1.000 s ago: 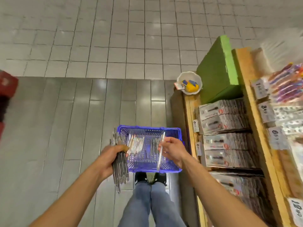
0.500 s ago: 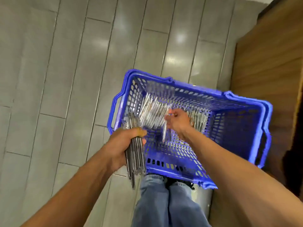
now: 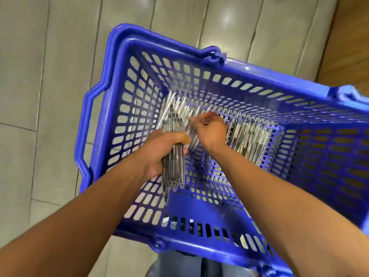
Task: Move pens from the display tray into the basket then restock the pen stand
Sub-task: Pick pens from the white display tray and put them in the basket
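A blue plastic basket (image 3: 123, 62) with perforated walls fills the view and stands on the floor. Several packaged pens lie inside it, one heap at the far left (image 3: 176, 104) and another to the right (image 3: 249, 134). My left hand (image 3: 157, 150) grips a thick bundle of pens (image 3: 173, 172) upright over the basket's left half. Just to its right, low inside the basket, my right hand (image 3: 210, 130) has its fingers curled and pinches a single blurred pen (image 3: 192, 136). The display tray and the pen stand are out of view.
Grey floor tiles (image 3: 40, 96) surround the basket on the left and behind. A wooden shelf base (image 3: 349, 43) rises at the top right. My legs in jeans (image 3: 179, 264) show below the basket's near rim.
The view has dropped from the shelf down onto the basket, which now looms closer. My right hand carried its pen down into the basket, and my left hand with the bundle came over it.
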`<action>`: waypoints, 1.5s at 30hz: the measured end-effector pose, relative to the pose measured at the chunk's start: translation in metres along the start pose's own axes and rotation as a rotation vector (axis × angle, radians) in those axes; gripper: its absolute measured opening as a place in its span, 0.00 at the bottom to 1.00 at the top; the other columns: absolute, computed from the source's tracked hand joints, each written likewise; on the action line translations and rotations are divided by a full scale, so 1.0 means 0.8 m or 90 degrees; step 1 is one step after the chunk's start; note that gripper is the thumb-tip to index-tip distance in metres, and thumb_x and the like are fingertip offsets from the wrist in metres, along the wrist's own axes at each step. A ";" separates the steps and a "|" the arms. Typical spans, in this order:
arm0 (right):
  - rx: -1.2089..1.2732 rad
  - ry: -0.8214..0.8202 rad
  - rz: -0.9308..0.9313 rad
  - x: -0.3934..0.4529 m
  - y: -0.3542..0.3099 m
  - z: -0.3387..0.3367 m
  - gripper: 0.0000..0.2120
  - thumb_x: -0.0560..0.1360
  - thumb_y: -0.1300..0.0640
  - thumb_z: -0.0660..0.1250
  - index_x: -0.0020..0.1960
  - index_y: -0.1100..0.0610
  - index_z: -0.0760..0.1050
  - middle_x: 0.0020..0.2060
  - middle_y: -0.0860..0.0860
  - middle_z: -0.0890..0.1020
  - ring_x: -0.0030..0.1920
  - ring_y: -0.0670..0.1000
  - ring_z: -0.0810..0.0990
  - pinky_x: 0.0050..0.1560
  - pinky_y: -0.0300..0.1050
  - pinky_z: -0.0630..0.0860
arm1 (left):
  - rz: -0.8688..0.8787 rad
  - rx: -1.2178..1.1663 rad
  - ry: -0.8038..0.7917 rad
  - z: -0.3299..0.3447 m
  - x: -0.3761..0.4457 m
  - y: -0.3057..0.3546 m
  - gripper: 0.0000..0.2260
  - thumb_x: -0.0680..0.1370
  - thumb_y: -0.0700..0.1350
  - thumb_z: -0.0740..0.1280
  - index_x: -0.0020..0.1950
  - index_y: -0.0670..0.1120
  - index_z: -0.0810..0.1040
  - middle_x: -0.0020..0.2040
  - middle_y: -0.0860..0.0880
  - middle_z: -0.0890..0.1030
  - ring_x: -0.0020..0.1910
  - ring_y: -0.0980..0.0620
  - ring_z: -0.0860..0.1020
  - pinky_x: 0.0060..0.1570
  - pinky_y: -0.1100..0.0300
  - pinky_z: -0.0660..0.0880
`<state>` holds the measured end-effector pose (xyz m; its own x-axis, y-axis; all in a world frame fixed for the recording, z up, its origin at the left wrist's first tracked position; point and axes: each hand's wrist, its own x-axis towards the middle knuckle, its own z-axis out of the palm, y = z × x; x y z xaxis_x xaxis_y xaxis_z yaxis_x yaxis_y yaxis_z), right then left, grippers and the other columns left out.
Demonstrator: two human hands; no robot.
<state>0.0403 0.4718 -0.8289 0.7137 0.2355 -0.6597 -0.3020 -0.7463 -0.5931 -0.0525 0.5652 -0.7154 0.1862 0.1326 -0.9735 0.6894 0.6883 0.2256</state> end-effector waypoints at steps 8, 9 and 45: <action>-0.297 -0.079 0.014 -0.042 0.064 -0.033 0.12 0.78 0.55 0.66 0.57 0.59 0.71 0.49 0.58 0.81 0.49 0.61 0.80 0.42 0.47 0.71 | -0.025 0.045 0.054 0.023 0.009 0.004 0.08 0.74 0.38 0.72 0.50 0.38 0.78 0.32 0.44 0.79 0.24 0.53 0.78 0.26 0.60 0.76; -0.332 -0.081 0.006 -0.041 0.070 -0.029 0.13 0.78 0.55 0.66 0.59 0.60 0.69 0.49 0.59 0.81 0.48 0.61 0.80 0.41 0.48 0.71 | -0.024 0.049 0.056 0.027 0.012 0.002 0.08 0.73 0.38 0.72 0.50 0.38 0.78 0.31 0.45 0.79 0.23 0.53 0.77 0.26 0.60 0.76; 0.176 0.277 0.231 -0.056 0.136 -0.173 0.09 0.81 0.55 0.60 0.56 0.55 0.77 0.44 0.45 0.80 0.41 0.42 0.75 0.39 0.34 0.70 | 0.098 0.269 0.160 0.298 0.114 -0.068 0.35 0.70 0.44 0.76 0.74 0.43 0.64 0.49 0.48 0.76 0.41 0.49 0.76 0.35 0.61 0.73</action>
<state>0.0631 0.2940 -0.8002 0.7090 -0.3205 -0.6281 -0.6840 -0.5290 -0.5022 0.0935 0.3697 -0.8077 0.1695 0.4136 -0.8946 0.8993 0.3063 0.3120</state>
